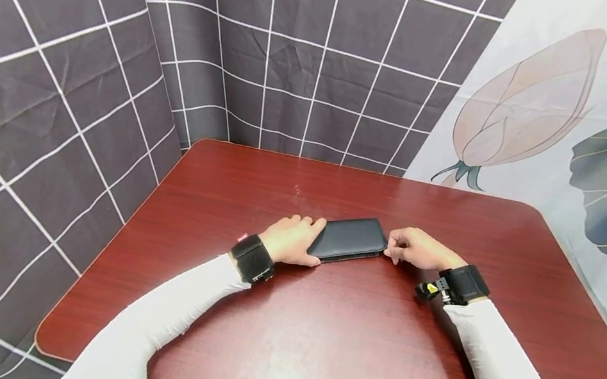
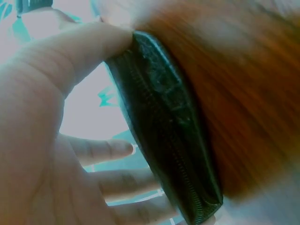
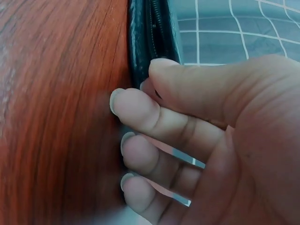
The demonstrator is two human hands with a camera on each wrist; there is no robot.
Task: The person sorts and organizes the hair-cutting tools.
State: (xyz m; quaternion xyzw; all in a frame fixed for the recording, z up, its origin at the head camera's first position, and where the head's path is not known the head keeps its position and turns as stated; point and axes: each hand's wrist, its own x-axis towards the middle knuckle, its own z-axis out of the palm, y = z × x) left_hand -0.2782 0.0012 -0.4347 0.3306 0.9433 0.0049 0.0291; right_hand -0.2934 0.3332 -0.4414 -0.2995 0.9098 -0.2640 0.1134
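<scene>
A black zippered wallet lies on the table, tilted slightly up to the right. My left hand grips its left end, thumb along the near edge and fingers at the far side. In the left wrist view the wallet's zipper runs along the edge, its teeth together in the part that shows. At the right end, my right hand pinches with thumb and index finger at the zipper's end, other fingers curled. The zipper pull is mostly hidden between those fingertips; only a small dark bit shows.
The red-brown wooden table has rounded corners. A dark grey cloth with white grid lines hangs behind and to the left. A pale flower-print cloth hangs at the right. Both wrists wear black straps with cameras.
</scene>
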